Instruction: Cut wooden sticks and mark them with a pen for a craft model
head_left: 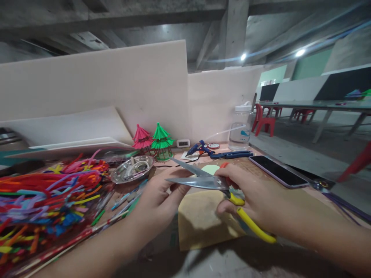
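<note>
My right hand (246, 189) is closed round a pair of scissors (199, 182) with yellow handle grips, some orange showing at the upper side. The metal blades stand apart and point left. My left hand (165, 193) is just left of them, fingers curled and thumb against the fingers, partly behind the lower blade. What it holds, if anything, is hidden. Beneath both hands lies a tan sheet (199, 227). A pale green round piece (211, 169) shows just behind the blades.
Colourful pipe cleaners (52, 200) pile up at left, beside a metal dish (131, 175). Behind stand a pink pagoda-like model (142, 137), a green one (161, 143), a blue glue gun (199, 147), blue-handled pliers (232, 155) and a water bottle (240, 129). A phone (278, 171) lies at right.
</note>
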### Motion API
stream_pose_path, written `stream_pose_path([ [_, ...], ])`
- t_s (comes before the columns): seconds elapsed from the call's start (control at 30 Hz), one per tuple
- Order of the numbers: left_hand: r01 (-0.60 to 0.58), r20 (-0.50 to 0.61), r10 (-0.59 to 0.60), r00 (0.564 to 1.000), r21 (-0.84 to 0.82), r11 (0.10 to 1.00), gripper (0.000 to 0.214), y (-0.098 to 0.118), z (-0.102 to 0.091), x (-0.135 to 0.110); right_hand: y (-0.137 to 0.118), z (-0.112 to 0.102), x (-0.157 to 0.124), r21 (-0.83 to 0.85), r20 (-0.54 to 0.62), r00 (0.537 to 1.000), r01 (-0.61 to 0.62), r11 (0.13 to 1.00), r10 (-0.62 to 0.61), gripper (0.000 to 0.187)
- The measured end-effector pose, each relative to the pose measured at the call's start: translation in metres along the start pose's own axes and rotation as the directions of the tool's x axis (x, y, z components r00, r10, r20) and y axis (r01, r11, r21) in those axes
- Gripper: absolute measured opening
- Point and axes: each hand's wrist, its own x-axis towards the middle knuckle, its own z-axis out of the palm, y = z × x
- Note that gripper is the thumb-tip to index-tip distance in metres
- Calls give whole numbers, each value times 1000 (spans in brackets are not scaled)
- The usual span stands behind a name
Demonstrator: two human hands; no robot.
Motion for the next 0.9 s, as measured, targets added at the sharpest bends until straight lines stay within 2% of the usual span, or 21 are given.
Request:
stream_pose_path([
  [0.13,-9,8,9,1000,9,1000,24,0,2,-2,3,2,-1,-49,-47,997,58,997,-60,46],
  [0.27,-31,14,31,999,-9,999,23,2,3,-1,5,4,-2,-85,-64,994,81,993,-86,57],
  [0.43,-94,63,91,994,35,995,28,7,-1,2,5,5,-3,-65,-26,996,88,994,-90,74],
  [0.53,-116,103,113,988,21,993,32,8,-2,4,5,4,-3,-47,-3,996,89,995,-89,73],
  [0.67,-51,128,54,990,-29,998,33,6,1,3,8,4,-2,-4,4,992,129,992,-129,61],
  [0.9,87,132,-70,989,-133,987,29,-4,7,-6,16,7,-6,-102,-41,979,196,975,-201,66],
])
